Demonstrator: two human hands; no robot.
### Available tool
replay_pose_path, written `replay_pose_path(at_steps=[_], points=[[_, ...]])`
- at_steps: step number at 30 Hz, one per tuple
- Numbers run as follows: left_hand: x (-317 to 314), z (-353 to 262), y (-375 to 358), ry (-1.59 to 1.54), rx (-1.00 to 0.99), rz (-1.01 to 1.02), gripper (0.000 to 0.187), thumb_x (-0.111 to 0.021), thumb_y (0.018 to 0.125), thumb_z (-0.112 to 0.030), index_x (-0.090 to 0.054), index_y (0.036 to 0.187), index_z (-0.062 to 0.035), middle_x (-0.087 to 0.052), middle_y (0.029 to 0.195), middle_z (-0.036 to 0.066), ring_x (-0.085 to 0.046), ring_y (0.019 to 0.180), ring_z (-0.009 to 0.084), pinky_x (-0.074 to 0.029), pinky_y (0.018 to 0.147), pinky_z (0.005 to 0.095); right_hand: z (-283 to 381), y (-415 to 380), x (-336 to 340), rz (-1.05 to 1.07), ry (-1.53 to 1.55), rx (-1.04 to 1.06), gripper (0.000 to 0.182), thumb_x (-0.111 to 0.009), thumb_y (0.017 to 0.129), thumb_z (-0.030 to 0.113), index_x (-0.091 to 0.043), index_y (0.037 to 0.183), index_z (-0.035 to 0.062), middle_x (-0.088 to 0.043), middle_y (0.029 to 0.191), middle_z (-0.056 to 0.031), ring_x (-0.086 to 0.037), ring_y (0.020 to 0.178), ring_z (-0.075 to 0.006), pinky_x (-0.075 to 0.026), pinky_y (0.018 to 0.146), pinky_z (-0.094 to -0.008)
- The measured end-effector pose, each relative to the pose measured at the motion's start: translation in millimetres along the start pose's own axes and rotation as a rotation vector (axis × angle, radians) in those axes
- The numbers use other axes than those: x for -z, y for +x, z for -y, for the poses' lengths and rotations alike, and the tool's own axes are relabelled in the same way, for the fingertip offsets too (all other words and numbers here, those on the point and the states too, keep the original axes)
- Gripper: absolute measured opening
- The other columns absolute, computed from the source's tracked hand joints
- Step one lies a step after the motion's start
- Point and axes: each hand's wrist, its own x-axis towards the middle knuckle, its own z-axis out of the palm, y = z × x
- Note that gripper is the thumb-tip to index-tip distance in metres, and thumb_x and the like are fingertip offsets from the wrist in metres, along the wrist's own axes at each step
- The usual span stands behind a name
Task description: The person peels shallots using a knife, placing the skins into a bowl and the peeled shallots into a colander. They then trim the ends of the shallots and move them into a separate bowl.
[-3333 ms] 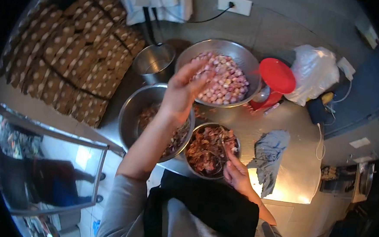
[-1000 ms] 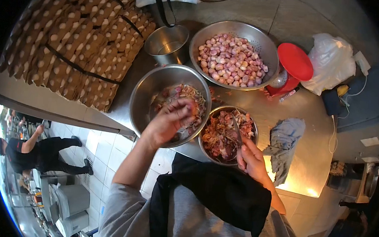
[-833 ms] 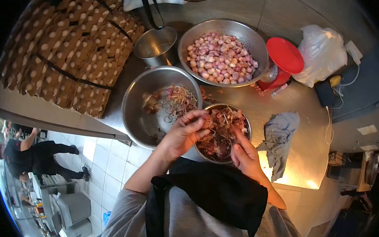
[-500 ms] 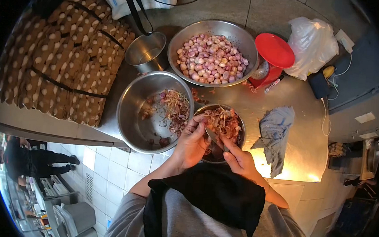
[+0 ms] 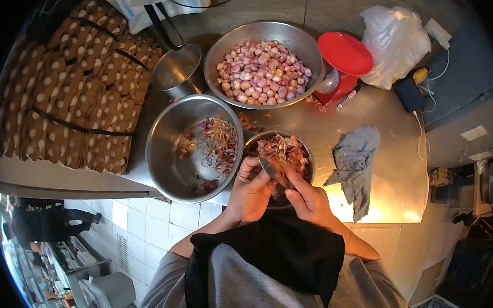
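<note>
My left hand (image 5: pixel 250 191) and my right hand (image 5: pixel 311 200) meet over the near rim of a small steel bowl (image 5: pixel 308 158) filled with reddish shallot skins. My right hand grips a small knife (image 5: pixel 271 169), its blade pointing left toward my left fingers. Those fingers are closed around a small shallot, mostly hidden. To the left stands a wider steel bowl (image 5: pixel 165 149) holding a few shallots and stringy peels. Behind both sits a big steel colander (image 5: pixel 287 35) heaped with peeled pink shallots (image 5: pixel 260 73).
Stacked brown egg trays (image 5: pixel 64 92) fill the left of the steel counter (image 5: pixel 391 180). A small metal pot (image 5: pixel 178 73), a red kitchen scale (image 5: pixel 343 55), a white plastic bag (image 5: pixel 395 36) and a crumpled blue cloth (image 5: pixel 356 163) lie around. A person stands on the tiled floor at the lower left.
My left hand dropped a shallot in the colander, reached into the wider bowl, then came back to the small bowl. Both hands now meet there with the knife.
</note>
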Motion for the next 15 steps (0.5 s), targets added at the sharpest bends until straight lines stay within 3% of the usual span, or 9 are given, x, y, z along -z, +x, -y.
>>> replay_pose_path(at_steps=[4, 7, 10, 15], points=[[-7, -2, 0, 0.028, -0.045, -0.010, 0.021, -0.055, 0.077, 0.006, -0.052, 0.091, -0.0102, -0.056, 0.096, 0.003, -0.053, 0.093, 0.0140, -0.044, 0.082, 0.0281, -6, 1, -9, -0.092, -0.013, 0.105, 0.041, -0.050, 0.085, 0.019, -0.040, 0.123, 0.0078, -0.060, 0.093, -0.0134, -0.061, 0.067, -0.0271, -0.047, 0.062, -0.0301], [-3, 9, -2, 0.151, -0.143, 0.035, 0.024, -0.057, 0.074, 0.009, -0.053, 0.088, -0.0088, -0.056, 0.096, 0.004, -0.052, 0.093, 0.0135, -0.043, 0.082, 0.0275, -11, 5, -19, -0.130, 0.328, 0.022, 0.035, -0.047, 0.088, 0.020, -0.038, 0.118, 0.0057, -0.056, 0.083, -0.0052, -0.053, 0.059, -0.0138, -0.043, 0.056, -0.0248], [-3, 13, -4, 0.257, -0.184, 0.020, 0.023, -0.060, 0.071, 0.011, -0.053, 0.085, -0.0057, -0.055, 0.097, 0.006, -0.052, 0.095, 0.0127, -0.042, 0.083, 0.0263, 1, 9, -11, 0.051, 0.928, -0.282, 0.027, -0.044, 0.089, 0.018, -0.034, 0.112, 0.0058, -0.044, 0.074, 0.0006, -0.038, 0.056, -0.0038, -0.034, 0.051, -0.0178], [5, 13, -2, 0.454, -0.232, 0.089, 0.023, -0.060, 0.073, 0.009, -0.052, 0.091, -0.0038, -0.053, 0.104, 0.007, -0.051, 0.097, 0.0124, -0.041, 0.084, 0.0267, 5, 16, -1, 0.151, 1.206, -0.409, 0.017, -0.036, 0.092, 0.029, -0.036, 0.101, 0.0150, -0.032, 0.052, 0.0012, -0.026, 0.037, -0.0056, -0.022, 0.033, -0.0180]])
